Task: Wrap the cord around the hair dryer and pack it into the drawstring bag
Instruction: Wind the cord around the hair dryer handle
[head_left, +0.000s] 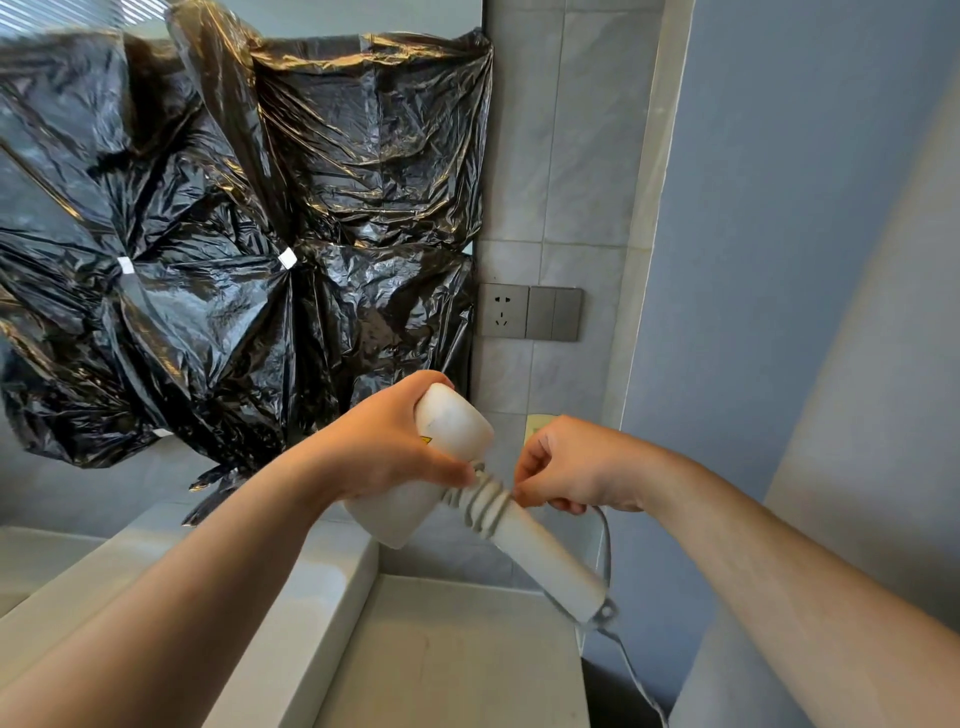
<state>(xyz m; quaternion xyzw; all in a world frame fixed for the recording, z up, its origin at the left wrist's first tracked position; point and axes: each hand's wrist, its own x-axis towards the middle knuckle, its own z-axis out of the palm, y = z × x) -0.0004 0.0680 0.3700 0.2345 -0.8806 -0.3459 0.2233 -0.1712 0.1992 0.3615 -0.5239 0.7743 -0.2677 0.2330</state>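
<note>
Left hand (395, 441) grips hair dryer (457, 431); right hand (576, 467) pinches cord (483, 501).

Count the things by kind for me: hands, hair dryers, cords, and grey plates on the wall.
Hands: 2, the left hand gripping the hair dryer, the right hand pinching the cord
Hair dryers: 1
Cords: 1
Wall plates: 2, a socket and a switch plate
Total: 6

Hair dryer (457, 431) — matt white plastic, smooth; cord (483, 501) matt grey. Black sheeting (208, 208) — glossy, crinkled plastic. Worktop (447, 660) smooth, pale.
</note>
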